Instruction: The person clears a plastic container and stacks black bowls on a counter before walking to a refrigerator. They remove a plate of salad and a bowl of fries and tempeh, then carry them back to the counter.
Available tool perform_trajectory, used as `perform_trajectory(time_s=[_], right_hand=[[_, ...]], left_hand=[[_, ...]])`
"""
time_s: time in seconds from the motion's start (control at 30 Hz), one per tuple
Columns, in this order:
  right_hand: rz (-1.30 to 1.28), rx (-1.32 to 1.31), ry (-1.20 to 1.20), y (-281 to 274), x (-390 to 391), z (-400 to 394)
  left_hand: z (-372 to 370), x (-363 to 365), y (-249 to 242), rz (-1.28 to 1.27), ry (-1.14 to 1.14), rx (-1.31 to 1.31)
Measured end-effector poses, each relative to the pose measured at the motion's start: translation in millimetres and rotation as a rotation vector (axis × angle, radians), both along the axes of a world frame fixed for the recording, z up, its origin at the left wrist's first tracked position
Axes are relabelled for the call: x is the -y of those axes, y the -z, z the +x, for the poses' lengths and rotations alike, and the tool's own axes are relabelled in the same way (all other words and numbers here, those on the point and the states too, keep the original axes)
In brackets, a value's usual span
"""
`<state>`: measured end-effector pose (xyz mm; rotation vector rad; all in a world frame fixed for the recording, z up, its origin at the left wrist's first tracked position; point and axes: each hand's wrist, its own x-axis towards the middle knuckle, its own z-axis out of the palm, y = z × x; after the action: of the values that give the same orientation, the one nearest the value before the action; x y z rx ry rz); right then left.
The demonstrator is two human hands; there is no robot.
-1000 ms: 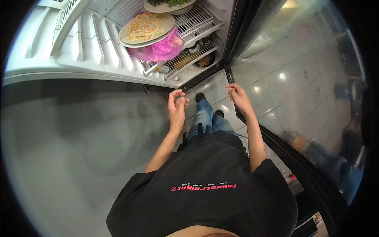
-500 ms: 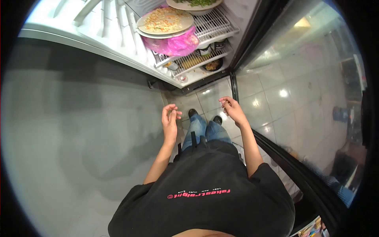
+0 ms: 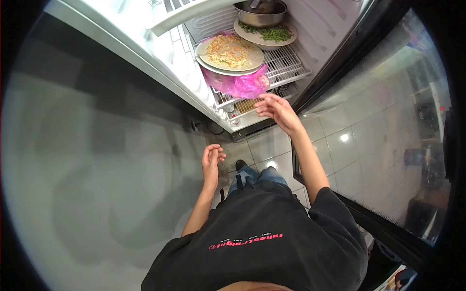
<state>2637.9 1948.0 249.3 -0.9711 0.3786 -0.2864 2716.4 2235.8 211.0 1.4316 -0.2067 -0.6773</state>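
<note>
My right hand (image 3: 279, 115) is raised before the open fridge with its fingers apart and nothing in it. Just beyond its fingertips in the view is a pink plastic bag (image 3: 238, 86), bulging with contents I cannot make out. On top of that bag rest stacked plates (image 3: 259, 57) bearing shredded orange and white food (image 3: 228, 51). Lower down, my left hand (image 3: 211, 162) hovers empty near my waist, its fingers loosely bent and apart. Behind the plates, a plate of chopped green herbs (image 3: 274, 33) sits on the wire shelf (image 3: 286, 65).
A metal pan (image 3: 262, 14) stands at the back of the fridge. To the right is the open glass door with its dark frame (image 3: 349, 206). A grey panel (image 3: 121, 169) fills the left side. Tiled floor (image 3: 267, 145) lies below.
My right hand has risen forward toward the fridge. The view has tilted up, bringing the metal pan and more of the herb plate into sight. My left hand stays low.
</note>
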Motion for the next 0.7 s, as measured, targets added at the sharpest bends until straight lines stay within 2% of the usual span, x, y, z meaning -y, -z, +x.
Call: perform_trajectory(time_s=[0.1, 0.23, 0.37, 0.5, 0.63, 0.7], right_hand=[[-0.012, 0.035, 0.059, -15, 13, 24], [0.073, 0.092, 0.165, -6, 47, 43], [0.028, -0.022, 0.261, 5, 88, 68], [-0.003, -0.141, 0.327, 49, 138, 104], [-0.063, -0.184, 0.238, 63, 161, 125], [-0.09, -0.2, 0.171, 68, 171, 134]], left_hand=[[20, 7, -6, -0.032, 0.032, 0.004], [37, 4, -12, -0.048, 0.053, 0.004], [46, 7, -9, -0.031, 0.039, -0.013], [40, 24, -14, -0.016, -0.006, -0.043], [35, 57, -19, -0.019, -0.013, -0.064], [40, 77, -24, -0.02, 0.079, -0.033]])
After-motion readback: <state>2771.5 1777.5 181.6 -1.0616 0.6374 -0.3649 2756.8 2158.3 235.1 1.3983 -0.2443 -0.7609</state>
